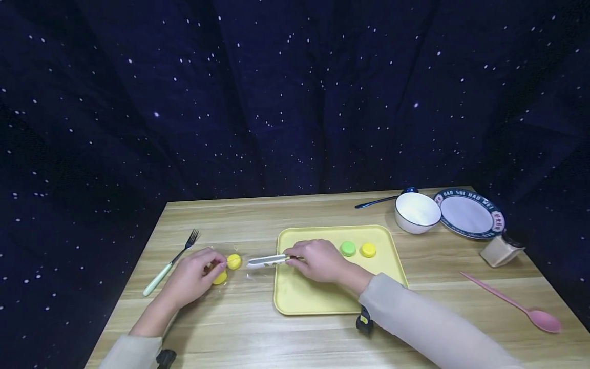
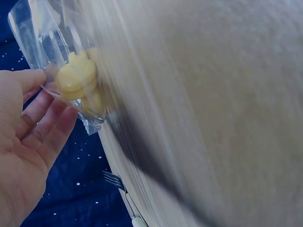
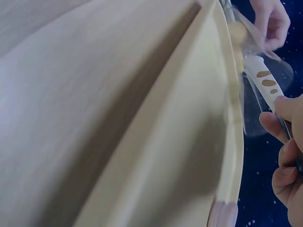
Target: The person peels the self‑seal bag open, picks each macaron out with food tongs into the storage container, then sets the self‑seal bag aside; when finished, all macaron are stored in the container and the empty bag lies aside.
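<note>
Clear bag (image 2: 40, 35): on the left part of the worktop (image 1: 258, 328), between the fork (image 1: 170, 267) and the tray (image 1: 322, 301); yellow rounds (image 1: 234, 262) show through the film
Left grip (image 1: 195, 271): thumb and fingers pinching the bag's film beside the rounds
Right grip (image 1: 318, 259): fingers curled round the white tongs (image 1: 267, 260) above the tray, tips toward the worktop's left edge; whether the tips are inside the bag cannot be told
Bag handling: judged light, limp and slippery; best held by the loose film
Rounds handling: judged light, smooth and liable to roll; best taken lightly across the sides
Tray load: green round (image 1: 348, 248) beside another yellow round (image 1: 368, 249), near the far edge
</note>
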{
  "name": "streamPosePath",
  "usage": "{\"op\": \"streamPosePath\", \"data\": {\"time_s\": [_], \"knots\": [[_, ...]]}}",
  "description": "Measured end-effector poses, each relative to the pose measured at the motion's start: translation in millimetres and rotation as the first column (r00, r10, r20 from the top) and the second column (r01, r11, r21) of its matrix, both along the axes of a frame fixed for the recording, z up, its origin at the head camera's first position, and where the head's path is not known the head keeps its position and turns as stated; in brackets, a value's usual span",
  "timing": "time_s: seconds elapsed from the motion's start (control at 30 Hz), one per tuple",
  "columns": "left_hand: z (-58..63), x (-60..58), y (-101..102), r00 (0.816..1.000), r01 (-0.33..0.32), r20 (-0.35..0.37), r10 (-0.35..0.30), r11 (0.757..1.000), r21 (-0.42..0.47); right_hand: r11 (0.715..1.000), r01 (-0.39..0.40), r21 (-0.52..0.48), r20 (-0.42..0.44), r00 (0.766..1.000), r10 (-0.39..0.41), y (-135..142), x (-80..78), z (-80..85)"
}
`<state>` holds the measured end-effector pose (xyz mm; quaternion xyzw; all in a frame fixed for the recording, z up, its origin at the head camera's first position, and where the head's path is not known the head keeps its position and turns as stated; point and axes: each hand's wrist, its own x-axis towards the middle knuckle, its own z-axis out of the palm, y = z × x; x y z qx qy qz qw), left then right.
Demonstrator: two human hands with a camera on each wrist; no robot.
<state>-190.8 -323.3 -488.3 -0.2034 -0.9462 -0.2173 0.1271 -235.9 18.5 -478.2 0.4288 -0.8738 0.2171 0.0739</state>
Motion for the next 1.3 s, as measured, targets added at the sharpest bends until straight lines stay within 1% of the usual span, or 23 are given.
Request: {"op": "streamPosePath", "data": {"time_s": [0.13, 0.23, 0.6, 0.8, 1.0, 1.13, 1.3], "knots": [[-0.4, 0.2, 0, 1.0, -0.006, 0.002, 0.006, 1.0, -0.009, 1.0, 0.008, 0.024, -0.015, 1.0, -0.008, -13, -1.4, -4.2], [-1.4, -0.4, 0, 1.0, -0.006, -0.004, 0.006, 1.0, -0.01, 0.999, 0.008, 0.034, -0.018, 1.0, -0.008, -20, -2.0, -4.5], [-2.1, -1.9, 0, 0.999, 0.015, -0.04, -0.016, 1.0, -0.011, 0.997, 0.034, 0.074, 0.009, 0.999, -0.035, -35, -1.4, -6.1], [-2.3, -1.9, -2, 0.999, 0.024, -0.048, -0.024, 1.0, -0.009, 0.993, 0.069, 0.094, 0.023, 0.997, -0.071, -43, 0.2, -7.3], [-3.6, -2.1, -3, 0.998, 0.029, -0.051, -0.03, 1.0, -0.01, 0.992, 0.078, 0.098, 0.048, 0.995, -0.083, -53, -1.1, -8.4], [-4.4, -2.4, -3, 0.998, 0.029, -0.051, -0.03, 1.0, -0.01, 0.99, 0.084, 0.116, 0.045, 0.995, -0.09, -55, -2.2, -7.9], [-4.4, -2.7, -3, 0.998, 0.031, -0.05, -0.031, 1.0, 0.003, 0.984, 0.095, 0.148, 0.018, 0.995, -0.099, -51, -2.8, -6.3]]}}
